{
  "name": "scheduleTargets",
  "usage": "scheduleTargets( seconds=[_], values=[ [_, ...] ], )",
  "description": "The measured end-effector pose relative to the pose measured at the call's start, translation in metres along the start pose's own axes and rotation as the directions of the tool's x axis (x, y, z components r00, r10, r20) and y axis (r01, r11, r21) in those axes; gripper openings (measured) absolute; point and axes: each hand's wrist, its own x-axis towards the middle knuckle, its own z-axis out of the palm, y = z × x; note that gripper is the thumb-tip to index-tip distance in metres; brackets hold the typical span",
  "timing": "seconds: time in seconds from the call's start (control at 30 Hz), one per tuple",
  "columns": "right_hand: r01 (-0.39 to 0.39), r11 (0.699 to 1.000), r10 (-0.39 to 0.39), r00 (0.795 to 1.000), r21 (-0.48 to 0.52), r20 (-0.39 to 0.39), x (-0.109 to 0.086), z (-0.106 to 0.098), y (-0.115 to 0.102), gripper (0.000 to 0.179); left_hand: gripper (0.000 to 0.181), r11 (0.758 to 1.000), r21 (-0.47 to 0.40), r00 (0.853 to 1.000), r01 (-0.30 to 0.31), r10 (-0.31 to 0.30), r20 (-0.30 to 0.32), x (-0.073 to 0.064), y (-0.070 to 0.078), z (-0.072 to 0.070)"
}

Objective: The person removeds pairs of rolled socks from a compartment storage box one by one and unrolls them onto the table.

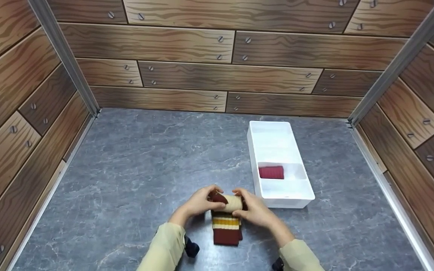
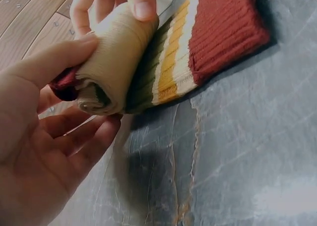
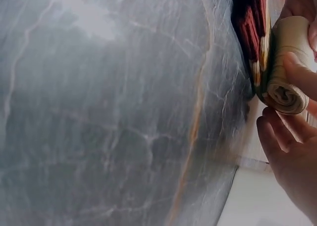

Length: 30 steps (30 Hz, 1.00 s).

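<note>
A partly rolled pair of striped socks [image 1: 226, 236] lies in front of me, its ribbed maroon cuffs flat on the tabletop and pointing towards me. Yellow, cream and dark green bands run between the cuffs and the cream roll [image 2: 119, 42]. My left hand [image 1: 200, 202] grips the roll's left end, thumb on top and fingers underneath; a maroon bit sticks out beside that thumb. At the other end, my right hand [image 1: 256, 210] holds the roll between thumb and fingers. Spiralled layers show at the roll's end [image 3: 287, 98] in the right wrist view.
Just beyond my right hand stands a white divided box [image 1: 283, 190]. A rolled dark red cloth item [image 1: 271, 172] lies in one of its compartments. Wood-patterned walls [image 1: 187, 77] enclose the grey marbled tabletop [image 1: 145, 162] at the back and both sides.
</note>
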Motion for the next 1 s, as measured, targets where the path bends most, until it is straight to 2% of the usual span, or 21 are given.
scheduleTargets(
  seconds=[0.17, 0.23, 0.33, 0.5, 0.7, 0.8, 1.0],
  values=[
    [-0.058, 0.998, 0.058, 0.998, 0.015, 0.021, -0.0013, -0.0008, -0.0009, 0.054, 0.072, 0.998, 0.031, 0.998, -0.06, 0.059, 0.025, 0.0004, -0.0001, 0.0007],
    [-0.079, 0.997, 0.078, 0.997, 0.019, 0.026, -0.0016, -0.0007, -0.0016, 0.049, 0.074, 0.996, 0.034, 0.996, -0.086, 0.085, 0.024, 0.0009, -0.0015, 0.0017],
    [-0.097, 0.995, 0.096, 0.995, 0.026, 0.023, -0.0014, 0.0004, -0.0023, 0.041, 0.066, 0.994, 0.036, 0.995, -0.1, 0.1, -0.001, 0.0011, -0.0025, 0.0021],
    [-0.087, 0.996, 0.087, 0.996, 0.013, -0.016, -0.0004, 0.0038, -0.0027, 0.036, 0.053, 0.995, 0.062, 0.996, -0.072, 0.075, -0.046, 0.0009, -0.0032, 0.0003],
    [-0.008, 0.999, 0.004, 0.996, -0.04, -0.086, 0.0032, 0.0067, -0.0006, 0.051, 0.064, 0.999, -0.033, 0.997, -0.014, 0.011, -0.078, 0.0002, -0.0046, 0.0001],
    [0.015, 0.998, -0.02, 0.994, -0.054, -0.107, 0.0042, 0.0073, 0.0004, 0.05, 0.065, 0.998, -0.056, 0.996, -0.022, 0.017, -0.087, 0.0005, -0.0049, 0.0008],
    [-0.022, 0.999, 0.02, 0.996, -0.03, -0.082, 0.0042, 0.0045, -0.0009, 0.043, 0.066, 0.998, 0.02, 0.994, -0.06, 0.062, -0.092, 0.0006, -0.0057, 0.0002]
  ],
)
